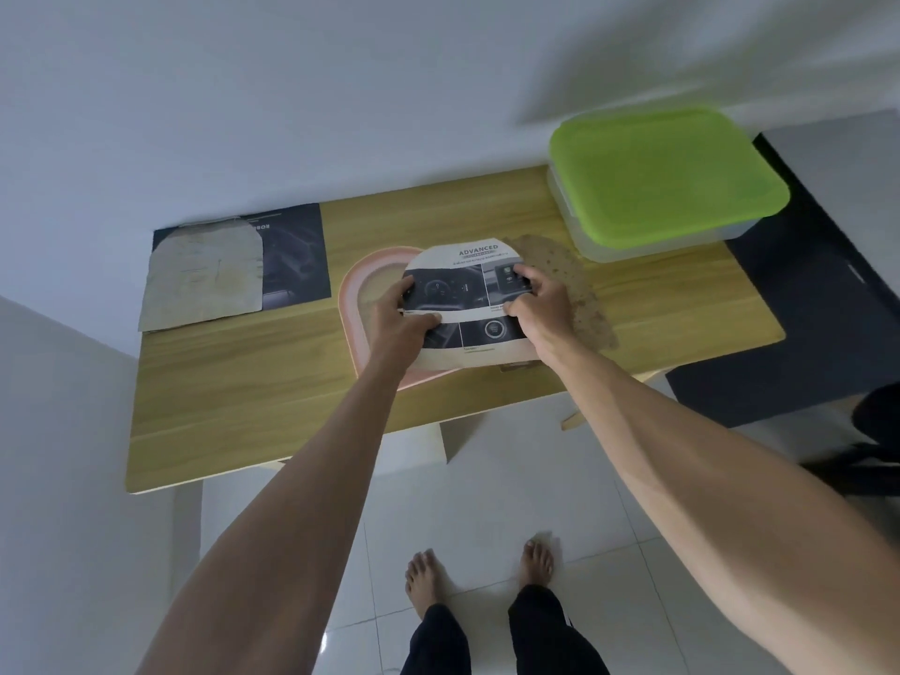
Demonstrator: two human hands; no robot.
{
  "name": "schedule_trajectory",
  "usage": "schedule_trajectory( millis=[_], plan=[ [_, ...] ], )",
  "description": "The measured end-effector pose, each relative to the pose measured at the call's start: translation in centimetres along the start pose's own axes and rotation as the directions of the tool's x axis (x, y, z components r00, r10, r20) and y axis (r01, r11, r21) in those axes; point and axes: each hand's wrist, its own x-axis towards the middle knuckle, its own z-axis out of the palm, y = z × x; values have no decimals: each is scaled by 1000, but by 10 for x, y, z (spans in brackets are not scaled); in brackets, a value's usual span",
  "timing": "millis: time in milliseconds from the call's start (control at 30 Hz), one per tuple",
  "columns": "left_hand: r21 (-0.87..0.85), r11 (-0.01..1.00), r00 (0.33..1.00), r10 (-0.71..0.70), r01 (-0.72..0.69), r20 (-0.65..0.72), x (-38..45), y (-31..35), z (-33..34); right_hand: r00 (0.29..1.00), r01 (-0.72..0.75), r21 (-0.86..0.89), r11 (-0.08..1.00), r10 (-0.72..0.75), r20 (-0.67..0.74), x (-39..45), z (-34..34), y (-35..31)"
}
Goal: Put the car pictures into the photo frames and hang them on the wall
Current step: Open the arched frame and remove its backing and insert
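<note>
You stand barefoot at a wooden table (487, 397) set against a white wall. Both your hands hold one arch-shaped car picture (465, 304), a cut-out brochure page headed "ADVANCED". Your left hand (399, 316) pinches its left edge, thumb on top. Your right hand (540, 304) grips its right side, fingers curled over the print. The picture hangs over a pink arched photo frame (353, 309) lying flat near the table's middle, and is not yet seated in it. A brown speckled backing board (579, 289) lies just right of the frame. At far left, a pale arch-shaped sheet (202, 275) rests on a dark car brochure (294, 255). A green-lidded container (667, 177) sits at far right. As far as shows, nothing is framed or hung; this looks like an early step.
</note>
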Motion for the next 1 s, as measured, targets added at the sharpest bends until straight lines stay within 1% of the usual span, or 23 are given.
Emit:
schedule_trajectory(
  millis=[100, 200, 367, 567, 700, 800, 1000],
  plan=[
    [21, 1000, 998, 10, -11, 59, -4, 0, 35, 998, 8, -48, 999, -11, -66, 5, -36, 7],
    [31, 999, 995, 13, -17, 98, -12, -2, 79, 993, -15, -109, 994, 1, -121, 12, -79, 13],
    [140, 990, 997, 2, -12, 75, -27, -12, 157, 985, -45, -234, 971, 4, -173, 31, -156, 33],
    [271, 960, 995, 43, -66, 91, -38, -17, 246, 978, -63, -322, 945, -6, -210, 62, -232, 59],
    [311, 949, 999, 34, -45, 42, -33, -23, 286, 975, -78, -371, 925, -6, -220, 88, -258, 72],
    [356, 933, 998, 50, -58, 32, -27, -28, 303, 976, -65, -404, 912, -25, -215, 102, -267, 80],
    [555, 828, 996, 79, -82, 29, -21, -32, 318, 986, -22, -556, 831, -74, -150, 114, -275, 89]
  ],
)
